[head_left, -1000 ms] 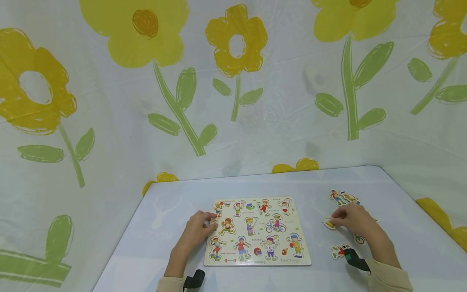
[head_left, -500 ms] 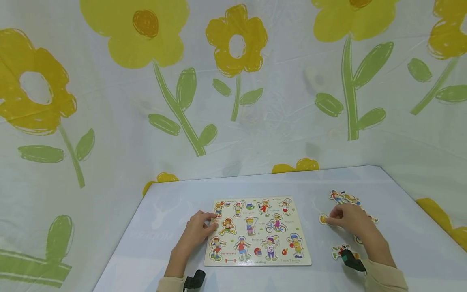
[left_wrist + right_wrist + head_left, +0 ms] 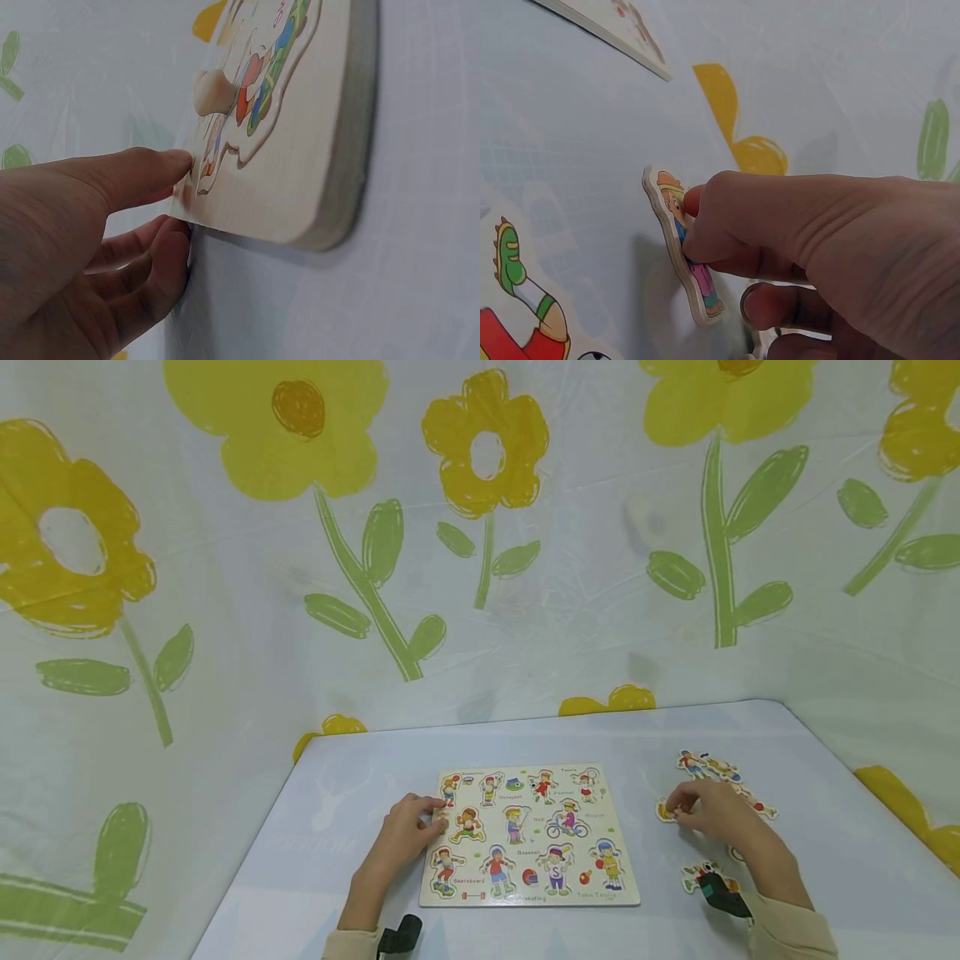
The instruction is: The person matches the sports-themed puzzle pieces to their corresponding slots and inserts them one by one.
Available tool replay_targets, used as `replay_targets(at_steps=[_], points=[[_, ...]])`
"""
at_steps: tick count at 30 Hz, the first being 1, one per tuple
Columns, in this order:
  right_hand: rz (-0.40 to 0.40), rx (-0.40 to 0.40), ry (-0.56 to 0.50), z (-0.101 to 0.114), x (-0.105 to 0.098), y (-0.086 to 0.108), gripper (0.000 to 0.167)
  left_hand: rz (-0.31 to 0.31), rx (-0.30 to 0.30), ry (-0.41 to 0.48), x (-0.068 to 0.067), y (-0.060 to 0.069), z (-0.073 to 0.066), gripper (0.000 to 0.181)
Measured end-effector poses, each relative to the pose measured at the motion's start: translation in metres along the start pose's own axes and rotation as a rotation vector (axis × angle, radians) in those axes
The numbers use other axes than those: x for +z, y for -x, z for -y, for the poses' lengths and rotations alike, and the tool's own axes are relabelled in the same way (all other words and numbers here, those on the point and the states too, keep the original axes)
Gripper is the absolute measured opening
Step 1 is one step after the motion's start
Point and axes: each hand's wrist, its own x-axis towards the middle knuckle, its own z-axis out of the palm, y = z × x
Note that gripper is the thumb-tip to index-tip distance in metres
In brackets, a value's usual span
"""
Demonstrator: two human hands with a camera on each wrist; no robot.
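Observation:
In the head view, a wooden peg puzzle board point(image 3: 617, 827) printed with sports figures lies on the table. My left hand point(image 3: 402, 833) holds its left edge. The left wrist view shows the thumb over the board's face point(image 3: 300, 195) and the other fingers curled at its edge, near a wooden knob point(image 3: 214, 93). To the right of the board, my right hand point(image 3: 720, 810) pinches a puzzle piece point(image 3: 663, 810). In the right wrist view this piece point(image 3: 694, 274) is a figure in a yellow hat, standing tilted; the fingers hide its middle.
Overlapping puzzle pieces point(image 3: 708, 766) lie beyond the right hand, and another piece point(image 3: 765, 808) shows beside it. A football-player piece point(image 3: 695, 877) lies nearer, partly behind the black wrist camera point(image 3: 723, 893). A flower-printed cloth point(image 3: 555, 635) rises behind the table.
The right hand has moved slightly left with the puzzle piece, which has turned, and its fingers have shifted on the piece. My left hand and the board have stayed put.

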Motion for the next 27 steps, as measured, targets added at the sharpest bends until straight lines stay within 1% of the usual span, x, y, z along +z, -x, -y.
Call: replay_targets(at_steps=[13, 18, 24, 27], points=[[-0.004, 0.006, -0.009, 0.002, 0.002, -0.001, 0.011, -0.002, -0.005, 0.000, 0.000, 0.001, -0.001, 0.033], [-0.010, -0.005, -0.009, 0.004, 0.001, 0.000, 0.011, -0.003, -0.004, 0.001, 0.000, 0.002, -0.001, 0.033], [-0.023, -0.050, -0.015, 0.011, 0.002, 0.002, 0.011, -0.001, -0.006, 0.003, 0.001, 0.001, 0.000, 0.033], [-0.012, -0.044, -0.015, 0.015, 0.003, 0.002, 0.011, -0.001, -0.001, 0.001, 0.001, 0.001, 0.000, 0.033]])
